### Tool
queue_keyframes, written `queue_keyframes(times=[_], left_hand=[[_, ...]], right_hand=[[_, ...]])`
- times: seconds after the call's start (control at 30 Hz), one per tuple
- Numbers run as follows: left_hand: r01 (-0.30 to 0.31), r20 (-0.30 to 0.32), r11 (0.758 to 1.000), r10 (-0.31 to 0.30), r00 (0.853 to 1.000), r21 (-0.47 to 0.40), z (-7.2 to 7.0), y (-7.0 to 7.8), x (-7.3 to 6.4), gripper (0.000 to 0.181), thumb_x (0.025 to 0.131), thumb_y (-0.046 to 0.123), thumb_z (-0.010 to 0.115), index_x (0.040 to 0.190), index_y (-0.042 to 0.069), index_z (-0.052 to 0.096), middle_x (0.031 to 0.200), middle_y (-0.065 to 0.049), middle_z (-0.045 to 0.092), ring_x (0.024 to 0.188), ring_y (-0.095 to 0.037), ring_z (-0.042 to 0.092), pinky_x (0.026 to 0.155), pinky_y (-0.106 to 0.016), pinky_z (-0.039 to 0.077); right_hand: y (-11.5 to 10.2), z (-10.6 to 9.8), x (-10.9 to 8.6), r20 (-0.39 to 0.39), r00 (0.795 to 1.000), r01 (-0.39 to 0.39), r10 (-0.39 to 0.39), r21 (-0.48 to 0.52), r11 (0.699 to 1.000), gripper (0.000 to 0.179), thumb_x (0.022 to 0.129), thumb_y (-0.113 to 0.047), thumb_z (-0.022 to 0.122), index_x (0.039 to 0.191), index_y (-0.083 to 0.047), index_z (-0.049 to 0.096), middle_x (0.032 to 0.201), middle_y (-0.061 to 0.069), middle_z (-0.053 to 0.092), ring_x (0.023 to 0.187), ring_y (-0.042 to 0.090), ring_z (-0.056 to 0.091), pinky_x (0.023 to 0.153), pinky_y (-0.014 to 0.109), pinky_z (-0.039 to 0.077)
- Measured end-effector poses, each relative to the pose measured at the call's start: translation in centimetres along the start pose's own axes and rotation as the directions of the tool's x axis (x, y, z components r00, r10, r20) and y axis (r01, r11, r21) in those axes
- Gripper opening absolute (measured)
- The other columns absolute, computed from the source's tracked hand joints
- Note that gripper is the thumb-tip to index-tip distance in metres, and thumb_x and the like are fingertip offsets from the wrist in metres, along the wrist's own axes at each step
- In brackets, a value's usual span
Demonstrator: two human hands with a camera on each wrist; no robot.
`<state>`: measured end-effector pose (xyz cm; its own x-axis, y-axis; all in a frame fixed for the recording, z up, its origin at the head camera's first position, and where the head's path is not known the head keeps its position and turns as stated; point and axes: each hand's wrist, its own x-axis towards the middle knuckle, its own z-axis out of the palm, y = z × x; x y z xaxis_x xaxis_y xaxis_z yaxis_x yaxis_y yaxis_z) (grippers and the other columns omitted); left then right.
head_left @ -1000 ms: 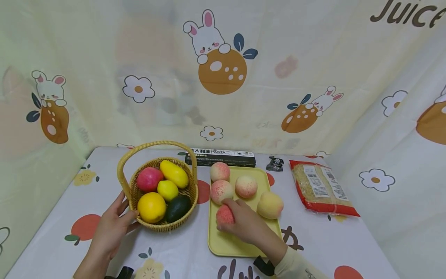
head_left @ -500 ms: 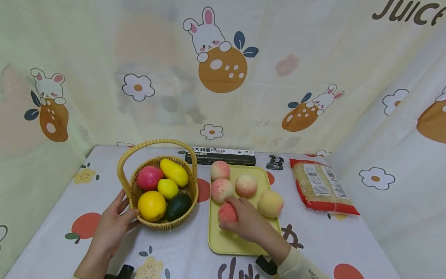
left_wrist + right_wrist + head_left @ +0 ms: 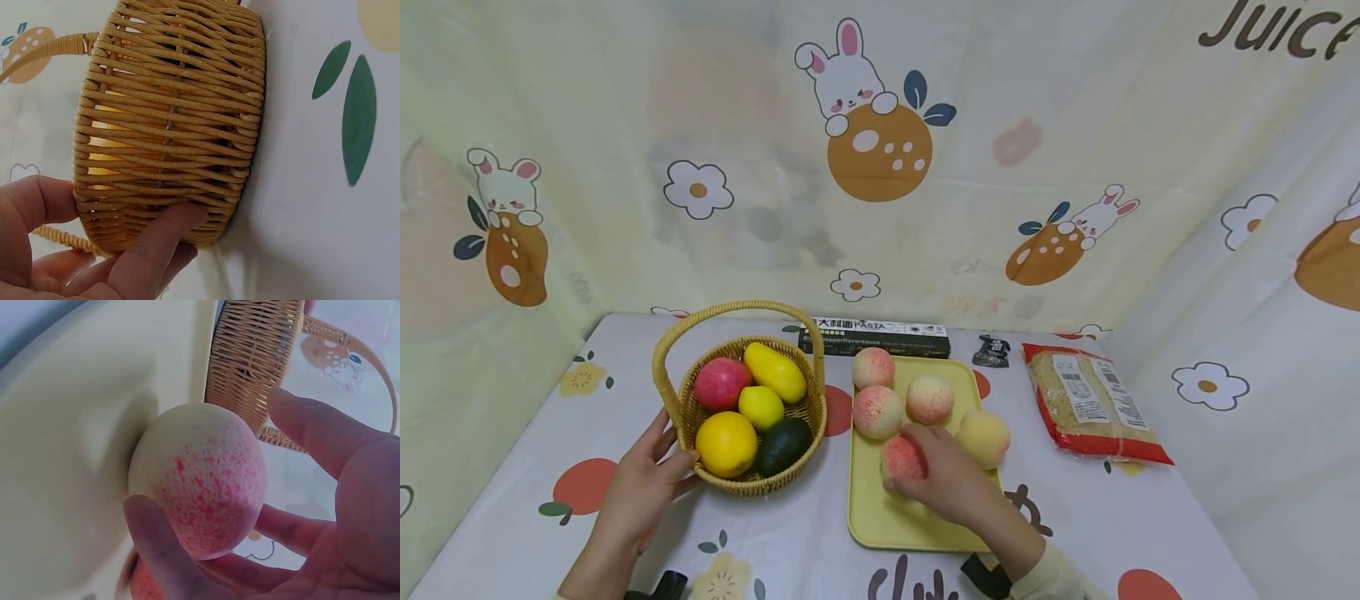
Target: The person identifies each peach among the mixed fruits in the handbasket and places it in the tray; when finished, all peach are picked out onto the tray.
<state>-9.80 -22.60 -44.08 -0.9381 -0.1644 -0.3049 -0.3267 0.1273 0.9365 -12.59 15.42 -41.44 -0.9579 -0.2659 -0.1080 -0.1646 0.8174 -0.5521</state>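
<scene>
A wicker basket (image 3: 814, 367) with an arched handle stands at left, holding a mango, a lemon, an avocado, an orange-like yellow fruit (image 3: 727, 444) and a reddish-pink fruit (image 3: 722, 385). My left hand (image 3: 643, 483) holds its near left side, thumb at the rim and a finger along the weave (image 3: 156, 134). Over the yellow tray (image 3: 880, 529), my right hand (image 3: 951, 479) holds a pink-speckled peach (image 3: 902, 460). In the right wrist view, fingers lie round this peach (image 3: 200, 481), while the thumb (image 3: 306, 425) appears apart from it. Several other peaches (image 3: 930, 400) sit on the tray.
Behind the tray lies a black-and-white pasta box (image 3: 876, 340), with a small black packet (image 3: 992, 352) beside it. A red-edged clear bag (image 3: 1093, 404) lies at right. A printed curtain (image 3: 737, 250) hangs behind the table.
My right hand has shifted to the right over the tray, and the peach it holds has moved with it. My left hand and the basket stay in place.
</scene>
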Motion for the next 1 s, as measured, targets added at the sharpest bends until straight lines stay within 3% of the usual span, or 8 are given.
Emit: queue_keyframes(times=[0.37,1.0], left_hand=[[-0.001,-0.002,1.000,0.001,1.000,0.002,0.0,-0.1,0.1,0.090,0.105,0.011,0.058,0.169,0.033,-0.002,0.176,-0.023,0.016,0.154,-0.051,0.036,0.100,-0.053,0.058],[-0.005,-0.007,1.000,0.005,1.000,0.005,0.1,-0.1,0.0,0.090,0.105,0.010,0.057,0.169,0.032,-0.002,0.176,-0.023,0.017,0.153,-0.051,0.038,0.099,-0.053,0.058]], right_hand=[[0.7,-1.1,-1.6,-0.017,0.999,-0.026,0.027,0.053,0.998,0.073,0.083,-0.039,0.090,0.145,-0.012,0.062,0.144,0.013,0.062,0.137,0.032,0.057,0.116,0.057,0.049],[2.4,-2.8,-5.1,-0.037,0.998,-0.057,0.059,0.037,0.998,0.076,0.083,-0.045,0.088,0.147,-0.016,0.060,0.150,0.010,0.060,0.142,0.036,0.054,0.117,0.062,0.046]])
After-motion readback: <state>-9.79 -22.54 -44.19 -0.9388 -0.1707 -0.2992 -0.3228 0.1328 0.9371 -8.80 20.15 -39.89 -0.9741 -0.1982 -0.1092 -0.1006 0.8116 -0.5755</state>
